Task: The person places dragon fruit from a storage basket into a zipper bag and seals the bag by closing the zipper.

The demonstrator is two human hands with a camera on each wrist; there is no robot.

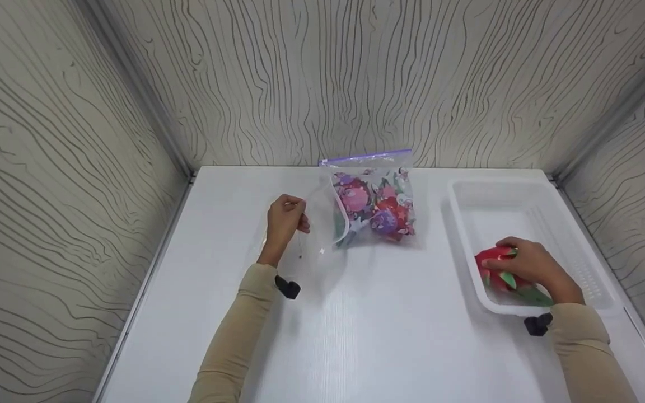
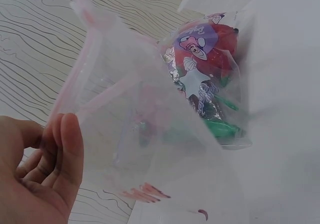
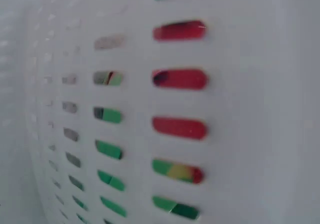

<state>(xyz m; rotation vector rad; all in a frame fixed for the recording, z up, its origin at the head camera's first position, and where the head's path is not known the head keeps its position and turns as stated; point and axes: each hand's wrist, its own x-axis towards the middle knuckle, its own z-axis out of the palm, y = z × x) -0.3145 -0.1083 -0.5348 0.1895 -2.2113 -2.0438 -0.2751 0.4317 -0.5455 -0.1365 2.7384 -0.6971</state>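
My left hand point(image 1: 286, 226) pinches the top edge of a clear, pink-tinged zip bag point(image 2: 110, 94), which hangs upright and see-through. Behind it stands a filled zip bag point(image 1: 375, 204) with a purple seal, printed with cartoon figures; red and green things show inside. Over at the right, my right hand point(image 1: 529, 263) grips a shiny red thing with green leaf-like tips point(image 1: 496, 260), low in a white plastic basket point(image 1: 462, 224). The right wrist view faces the slotted basket wall point(image 3: 240, 104), and red and green show through its slots.
The white table point(image 1: 389, 336) carries the bags and the basket. Wood-grain panels point(image 1: 311, 84) close it in at the back and both sides. Small black wrist mounts point(image 1: 288, 287) sit by each cuff.
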